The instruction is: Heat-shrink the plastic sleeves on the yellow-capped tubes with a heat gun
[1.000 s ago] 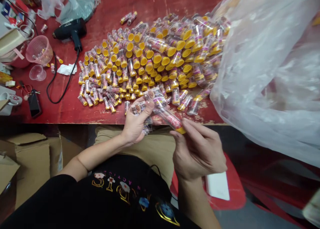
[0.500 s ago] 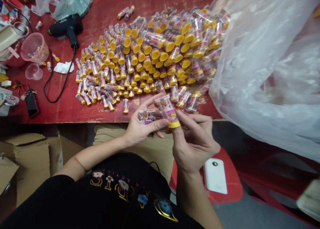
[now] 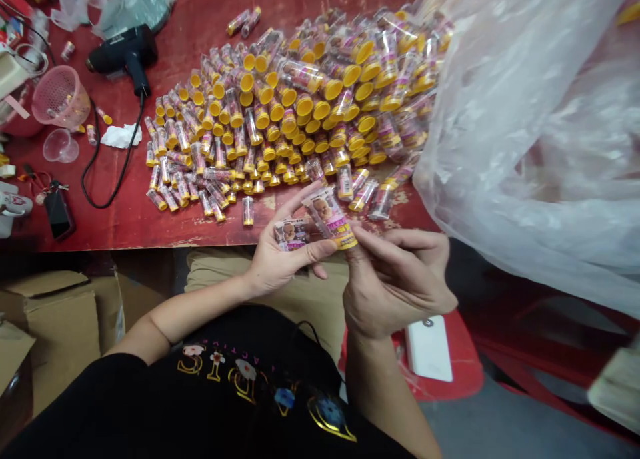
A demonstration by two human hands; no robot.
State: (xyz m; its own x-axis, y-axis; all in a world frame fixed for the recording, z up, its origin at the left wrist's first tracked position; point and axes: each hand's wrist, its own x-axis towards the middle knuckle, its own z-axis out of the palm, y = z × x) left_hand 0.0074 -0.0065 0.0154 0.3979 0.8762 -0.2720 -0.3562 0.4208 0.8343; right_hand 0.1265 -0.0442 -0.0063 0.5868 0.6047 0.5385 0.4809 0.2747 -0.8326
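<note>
Red table [image 3: 115, 227]; tube [image 3: 329, 217], yellow end [image 3: 349, 243] apparently in right grip [image 3: 395, 282].

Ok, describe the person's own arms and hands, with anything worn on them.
The left hand and right hand are bare: no gloves, rings or watch show. Both forearms are uncovered too. A short black sleeve covers the left upper arm.
</note>
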